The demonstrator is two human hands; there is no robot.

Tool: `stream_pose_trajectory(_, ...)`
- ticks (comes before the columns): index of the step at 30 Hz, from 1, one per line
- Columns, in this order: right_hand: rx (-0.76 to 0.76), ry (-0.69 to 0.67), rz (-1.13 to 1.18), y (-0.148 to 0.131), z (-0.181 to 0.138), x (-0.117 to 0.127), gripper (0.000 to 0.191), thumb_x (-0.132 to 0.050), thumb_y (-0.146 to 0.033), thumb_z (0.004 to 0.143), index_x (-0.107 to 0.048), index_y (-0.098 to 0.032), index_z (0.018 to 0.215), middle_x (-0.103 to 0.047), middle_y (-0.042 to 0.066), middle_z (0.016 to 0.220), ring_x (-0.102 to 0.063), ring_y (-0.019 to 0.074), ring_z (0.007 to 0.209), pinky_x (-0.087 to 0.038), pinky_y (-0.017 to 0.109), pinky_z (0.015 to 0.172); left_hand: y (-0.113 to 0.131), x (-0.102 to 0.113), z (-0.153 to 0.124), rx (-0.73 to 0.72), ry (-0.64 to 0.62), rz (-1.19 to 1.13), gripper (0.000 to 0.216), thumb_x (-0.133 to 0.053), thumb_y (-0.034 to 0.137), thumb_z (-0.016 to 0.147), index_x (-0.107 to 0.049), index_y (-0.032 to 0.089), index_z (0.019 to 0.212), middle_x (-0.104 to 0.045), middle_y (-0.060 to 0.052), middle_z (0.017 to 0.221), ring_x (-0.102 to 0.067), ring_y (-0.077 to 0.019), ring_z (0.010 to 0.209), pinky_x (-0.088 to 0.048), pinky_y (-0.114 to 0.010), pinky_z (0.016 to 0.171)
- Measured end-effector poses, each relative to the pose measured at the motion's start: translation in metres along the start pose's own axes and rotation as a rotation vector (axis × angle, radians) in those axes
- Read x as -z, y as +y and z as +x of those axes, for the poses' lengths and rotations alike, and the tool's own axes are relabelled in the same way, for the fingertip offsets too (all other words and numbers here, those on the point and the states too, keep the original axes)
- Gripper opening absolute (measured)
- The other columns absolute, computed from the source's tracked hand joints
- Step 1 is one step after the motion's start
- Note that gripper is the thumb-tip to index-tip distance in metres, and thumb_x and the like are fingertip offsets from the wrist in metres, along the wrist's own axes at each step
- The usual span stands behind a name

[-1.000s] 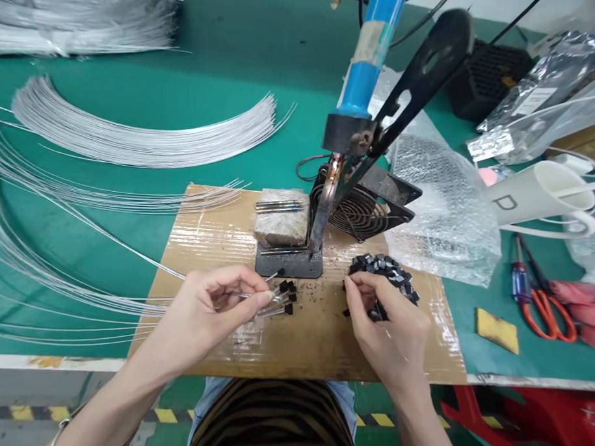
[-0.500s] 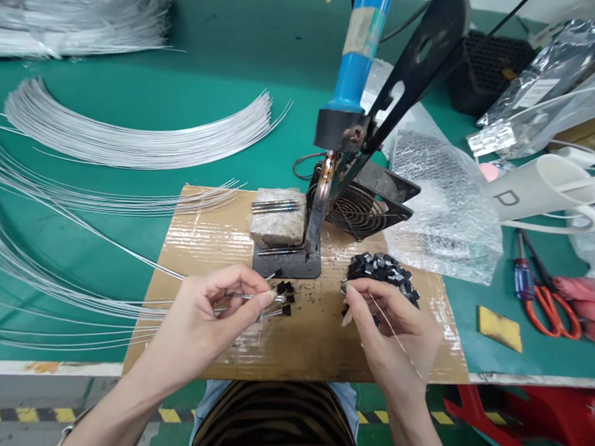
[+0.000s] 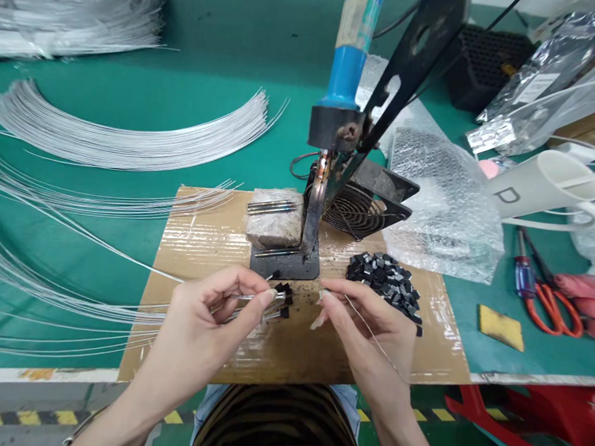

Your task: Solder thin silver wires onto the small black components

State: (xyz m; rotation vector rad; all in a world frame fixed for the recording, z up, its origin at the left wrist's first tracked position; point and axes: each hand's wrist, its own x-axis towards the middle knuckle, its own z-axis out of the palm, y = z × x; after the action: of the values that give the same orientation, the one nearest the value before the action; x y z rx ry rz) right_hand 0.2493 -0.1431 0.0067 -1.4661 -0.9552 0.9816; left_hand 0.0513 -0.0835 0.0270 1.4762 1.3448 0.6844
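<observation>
My left hand (image 3: 210, 324) pinches a small bundle of thin silver wires tipped with black parts (image 3: 282, 300), held over the taped cardboard sheet (image 3: 199, 245). My right hand (image 3: 366, 329) pinches a single thin wire (image 3: 371, 336) that trails back over my palm, its fingertips close to the left hand's bundle. A pile of small black parts (image 3: 386, 281) lies just right of my right hand. A blue-handled soldering iron (image 3: 338, 107) stands in its black stand (image 3: 286, 265) right behind both hands.
Long silver wires (image 3: 125, 139) fan over the green bench at left. A stone block (image 3: 274, 225) and a black fan (image 3: 361, 202) sit behind the stand. Bubble wrap (image 3: 439, 195), a white tube (image 3: 537, 186), orange scissors (image 3: 553, 303) and a yellow sponge (image 3: 501, 326) lie right.
My right hand left the pile of black parts and moved left toward the left hand, now holding a thin wire. The left hand stayed put with its bundle.
</observation>
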Motion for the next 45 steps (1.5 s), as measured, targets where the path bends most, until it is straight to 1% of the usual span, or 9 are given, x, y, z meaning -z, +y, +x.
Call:
stream_pose_trajectory(4,-0.026,-0.026,0.056,0.0,0.0,-0.005,0.009,-0.076,-0.025,0.094,-0.083,-0.025,0.099,-0.076,0.0,0.079,-0.066,0.0116,0.058,-0.057,0.024,0.057,-0.001,-0.001,-0.004,0.001,0.016,0.043,0.011,-0.074,0.034,0.089,-0.075,0.024,0.084,-0.073,-0.001,0.072,-0.062,-0.0135,0.056,-0.046,-0.022,0.047)
stream_pose_trajectory(9,-0.082,-0.06,0.206,-0.001,0.0,-0.01,0.009,-0.074,-0.025,0.096,-0.082,-0.024,0.1,-0.073,-0.002,0.069,-0.068,0.0122,0.057,-0.059,0.024,0.06,0.001,-0.001,-0.004,-0.021,0.02,0.058,0.01,-0.073,0.034,0.09,-0.075,0.025,0.087,-0.075,0.0,0.074,-0.064,-0.0138,0.058,-0.048,-0.022,0.048)
stream_pose_trajectory(14,-0.089,-0.063,0.214,-0.005,0.002,-0.014,0.007,-0.077,-0.025,0.093,-0.083,-0.023,0.095,-0.072,-0.001,0.072,-0.064,0.01,0.053,-0.056,0.021,0.052,0.002,-0.002,-0.001,-0.042,0.016,0.046,0.006,-0.073,0.03,0.09,-0.075,0.025,0.088,-0.077,0.0,0.078,-0.066,-0.0133,0.061,-0.048,-0.021,0.049)
stream_pose_trajectory(16,-0.088,-0.062,0.215,-0.006,0.003,-0.014,0.007,-0.076,-0.024,0.093,-0.083,-0.023,0.095,-0.071,-0.002,0.073,-0.062,0.0092,0.052,-0.055,0.02,0.051,0.002,-0.002,0.0,-0.044,0.009,0.026,0.005,-0.073,0.028,0.09,-0.075,0.025,0.088,-0.078,0.0,0.08,-0.067,-0.0131,0.062,-0.051,-0.02,0.051)
stream_pose_trajectory(21,-0.099,-0.112,0.281,-0.004,0.004,-0.017,0.009,-0.075,-0.024,0.096,-0.083,-0.025,0.099,-0.072,-0.002,0.073,-0.065,0.0093,0.055,-0.058,0.019,0.056,0.009,-0.004,0.002,0.003,-0.05,-0.123,0.007,-0.075,0.027,0.089,-0.076,0.023,0.084,-0.08,-0.003,0.084,-0.074,-0.0156,0.071,-0.06,-0.021,0.063)
stream_pose_trajectory(26,-0.131,-0.151,0.309,-0.002,0.004,-0.021,0.008,-0.076,-0.026,0.096,-0.084,-0.026,0.099,-0.073,-0.001,0.075,-0.064,0.0081,0.056,-0.056,0.018,0.056,0.018,-0.007,0.001,0.099,-0.078,-0.182,0.012,-0.073,0.026,0.092,-0.075,0.021,0.081,-0.081,-0.003,0.094,-0.072,-0.0131,0.077,-0.058,-0.018,0.068)
stream_pose_trajectory(32,-0.132,-0.157,0.304,-0.001,0.003,-0.022,0.009,-0.076,-0.027,0.096,-0.084,-0.028,0.099,-0.071,-0.001,0.076,-0.061,0.0069,0.055,-0.053,0.017,0.053,0.013,-0.007,0.002,0.052,-0.117,-0.197,0.011,-0.073,0.024,0.094,-0.075,0.023,0.083,-0.08,0.0,0.091,-0.072,-0.0097,0.078,-0.056,-0.013,0.072)
stream_pose_trajectory(35,-0.136,-0.157,0.316,0.0,0.003,-0.021,0.009,-0.076,-0.027,0.096,-0.084,-0.028,0.099,-0.071,-0.001,0.076,-0.06,0.0068,0.055,-0.053,0.017,0.053,0.012,-0.007,0.002,0.049,-0.114,-0.204,0.011,-0.073,0.022,0.094,-0.075,0.023,0.084,-0.081,0.0,0.095,-0.073,-0.0091,0.08,-0.057,-0.012,0.075)
stream_pose_trajectory(45,-0.134,-0.153,0.304,0.001,0.003,-0.02,0.008,-0.075,-0.027,0.096,-0.083,-0.027,0.098,-0.069,-0.002,0.075,-0.059,0.0069,0.054,-0.051,0.018,0.052,0.016,-0.012,0.004,0.049,-0.106,-0.207,0.01,-0.074,0.018,0.092,-0.074,0.02,0.082,-0.082,-0.001,0.093,-0.075,-0.0097,0.081,-0.058,-0.011,0.074)
